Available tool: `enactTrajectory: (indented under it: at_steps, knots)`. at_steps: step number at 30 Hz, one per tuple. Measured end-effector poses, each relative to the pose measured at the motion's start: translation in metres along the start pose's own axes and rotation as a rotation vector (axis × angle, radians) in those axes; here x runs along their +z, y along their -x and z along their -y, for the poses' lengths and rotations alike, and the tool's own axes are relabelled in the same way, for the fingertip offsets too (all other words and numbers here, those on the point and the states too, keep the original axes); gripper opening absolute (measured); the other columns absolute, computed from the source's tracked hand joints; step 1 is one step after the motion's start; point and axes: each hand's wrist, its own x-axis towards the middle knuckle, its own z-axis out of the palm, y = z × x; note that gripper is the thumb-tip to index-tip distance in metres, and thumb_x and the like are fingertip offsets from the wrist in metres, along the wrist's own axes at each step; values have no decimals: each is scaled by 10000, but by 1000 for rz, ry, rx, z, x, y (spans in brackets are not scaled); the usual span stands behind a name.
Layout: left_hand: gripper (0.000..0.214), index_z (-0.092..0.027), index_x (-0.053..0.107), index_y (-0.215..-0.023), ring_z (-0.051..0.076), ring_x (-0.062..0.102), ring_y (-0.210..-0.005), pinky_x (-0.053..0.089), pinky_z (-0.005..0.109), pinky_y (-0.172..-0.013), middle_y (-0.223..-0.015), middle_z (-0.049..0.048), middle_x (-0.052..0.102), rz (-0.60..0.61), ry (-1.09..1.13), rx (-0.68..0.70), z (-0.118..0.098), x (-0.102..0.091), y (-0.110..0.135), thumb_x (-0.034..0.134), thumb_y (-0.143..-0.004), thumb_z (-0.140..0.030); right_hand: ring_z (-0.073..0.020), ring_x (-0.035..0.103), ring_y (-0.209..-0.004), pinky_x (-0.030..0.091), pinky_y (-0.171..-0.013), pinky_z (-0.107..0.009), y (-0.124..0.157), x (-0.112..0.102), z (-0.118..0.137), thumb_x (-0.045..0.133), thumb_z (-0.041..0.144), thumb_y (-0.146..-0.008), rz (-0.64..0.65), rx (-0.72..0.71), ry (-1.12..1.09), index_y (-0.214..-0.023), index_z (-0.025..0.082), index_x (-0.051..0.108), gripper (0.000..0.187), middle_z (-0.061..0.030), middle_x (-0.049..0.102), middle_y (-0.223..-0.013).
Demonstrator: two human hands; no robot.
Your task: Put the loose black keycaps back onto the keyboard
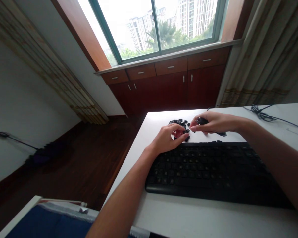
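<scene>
A black keyboard (196,182) lies on the white table (188,216), with several of its key positions looking bare. Just beyond its back edge, my left hand (168,137) pinches a small black keycap (186,131) between thumb and fingers. Loose black keycaps (179,122) lie in a heap behind and under that hand. To the right, my right hand (215,121) is closed around a dark, slim tool (202,121); its flat end shows below the palm, and its exact kind is unclear. The fingertips of both hands are close together over the keycaps.
A black cable (260,114) lies coiled at the table's back right. The table's left edge drops to a dark wooden floor (89,152). Beyond stand red-brown cabinets (164,89) under a window. A blue cloth item (49,221) with a zip is at the lower left.
</scene>
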Motion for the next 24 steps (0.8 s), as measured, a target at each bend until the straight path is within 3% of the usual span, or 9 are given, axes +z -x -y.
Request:
enactTrajectory:
  at_steps: [7,13,24]
  knots:
    - [251,-150,650,-829,116,617,-686,555,266,-652,-834,52,659,4,-72,4,1,0,1,657,-894,-393,-138,550,-600,422,-515,-260,-3,6,7,638,598,-837,-19,-63,11,-1050,187,661,463,-74,713,-896]
    - [277,-160,661,-809,116,606,-708,528,259,-660,-839,43,647,-1,-101,43,-1,-1,1,672,-888,-425,-149,556,-608,412,-519,-261,-4,9,15,569,592,-882,56,-47,109,-968,193,716,434,-60,693,-794]
    - [392,-170,604,-816,112,593,-677,531,254,-634,-789,7,633,-73,-64,-44,4,0,0,771,-765,-522,-154,575,-632,405,-492,-252,-5,12,17,569,616,-870,0,-30,83,-1119,212,704,493,-68,703,-890]
